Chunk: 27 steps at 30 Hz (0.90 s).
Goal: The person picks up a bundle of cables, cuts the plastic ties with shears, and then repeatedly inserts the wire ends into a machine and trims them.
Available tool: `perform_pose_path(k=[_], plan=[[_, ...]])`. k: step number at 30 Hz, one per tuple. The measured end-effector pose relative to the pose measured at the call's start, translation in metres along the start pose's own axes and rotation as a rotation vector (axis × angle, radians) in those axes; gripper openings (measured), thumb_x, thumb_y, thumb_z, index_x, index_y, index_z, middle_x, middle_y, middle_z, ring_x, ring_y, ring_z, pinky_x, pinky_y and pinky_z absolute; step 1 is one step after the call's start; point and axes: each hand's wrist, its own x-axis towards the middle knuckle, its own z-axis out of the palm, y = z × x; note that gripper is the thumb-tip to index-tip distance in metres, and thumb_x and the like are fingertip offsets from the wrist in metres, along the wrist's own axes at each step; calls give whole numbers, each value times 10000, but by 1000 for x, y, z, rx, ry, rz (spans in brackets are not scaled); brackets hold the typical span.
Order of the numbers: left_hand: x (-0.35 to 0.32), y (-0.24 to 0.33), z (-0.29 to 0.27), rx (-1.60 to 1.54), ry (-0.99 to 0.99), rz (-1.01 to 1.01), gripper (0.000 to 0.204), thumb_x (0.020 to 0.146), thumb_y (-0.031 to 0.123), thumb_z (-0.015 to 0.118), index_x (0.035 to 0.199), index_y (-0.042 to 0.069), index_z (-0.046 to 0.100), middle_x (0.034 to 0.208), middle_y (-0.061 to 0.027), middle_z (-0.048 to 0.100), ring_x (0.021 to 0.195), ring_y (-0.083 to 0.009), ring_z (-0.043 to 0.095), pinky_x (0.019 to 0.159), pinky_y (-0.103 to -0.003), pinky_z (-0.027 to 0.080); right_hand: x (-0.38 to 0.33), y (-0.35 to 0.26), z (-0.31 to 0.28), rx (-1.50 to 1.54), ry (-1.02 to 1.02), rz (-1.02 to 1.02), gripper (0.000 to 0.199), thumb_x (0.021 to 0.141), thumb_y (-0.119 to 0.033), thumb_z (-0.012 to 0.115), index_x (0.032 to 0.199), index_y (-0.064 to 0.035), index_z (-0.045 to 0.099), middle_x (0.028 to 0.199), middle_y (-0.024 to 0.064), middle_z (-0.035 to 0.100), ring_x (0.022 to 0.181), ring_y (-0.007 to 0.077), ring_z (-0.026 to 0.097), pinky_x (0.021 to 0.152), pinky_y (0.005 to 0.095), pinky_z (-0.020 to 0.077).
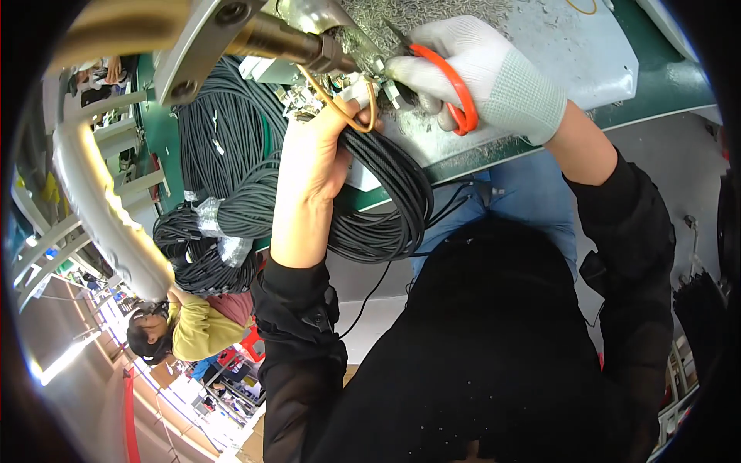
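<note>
My left hand (pixel 312 147) is bare and closed near the metal machine head, fingers curled by a bundle of black cables (pixel 390 174) that hangs in a loop over the bench edge. A thin yellow-tan wire loop (pixel 340 102) passes in front of its fingertips. My right hand (pixel 482 77), in a white knit glove, holds scissors with orange-red handles (pixel 463 96); their dark blade points up and away. Its thumb and forefinger also meet small silvery connector pieces (pixel 395 91) between the two hands. What the left fingertips pinch is partly hidden.
Coiled black cables (pixel 224 147) lie on the green bench at left, tied bundles (pixel 208 224) nearer. Metal scraps (pixel 432 15) litter the pale board (pixel 587 62). A metal machine arm (pixel 201 50) overhangs from the left, beside a lit lamp (pixel 108 208). Another person (pixel 189 328) sits farther left.
</note>
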Motion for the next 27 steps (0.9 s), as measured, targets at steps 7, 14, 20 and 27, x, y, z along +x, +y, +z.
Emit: perform_pose_path(k=[7, 14, 20, 27], plan=[[7, 12, 5, 220, 66, 31, 279, 779, 119, 745, 978, -17, 606, 815, -66, 620, 727, -157, 604, 698, -285, 513, 13, 2, 8, 131, -24, -64, 293, 891, -283, 605, 779, -12, 595, 540, 36, 540, 434, 87, 524, 414, 227, 417], [9, 10, -3, 446, -34, 192, 508, 721, 298, 820, 1040, -30, 599, 891, -104, 657, 743, -208, 637, 681, -320, 529, 13, 4, 2, -7, -67, -129, 310, 893, -285, 603, 744, -13, 608, 534, 37, 551, 431, 94, 524, 413, 231, 418], [10, 9, 0, 478, -67, 233, 476, 710, 282, 834, 1022, 8, 601, 879, -58, 642, 746, -157, 622, 681, -285, 517, 10, 2, 4, 59, -58, -98, 333, 889, -293, 611, 710, -12, 604, 528, 47, 553, 430, 100, 529, 415, 240, 421], [7, 9, -1, 452, -62, 189, 461, 709, 280, 834, 999, 11, 598, 865, -55, 636, 739, -161, 622, 670, -289, 520, 14, 11, 2, 29, -82, -186, 315, 892, -276, 607, 720, -12, 609, 524, 54, 556, 444, 106, 545, 429, 252, 433]])
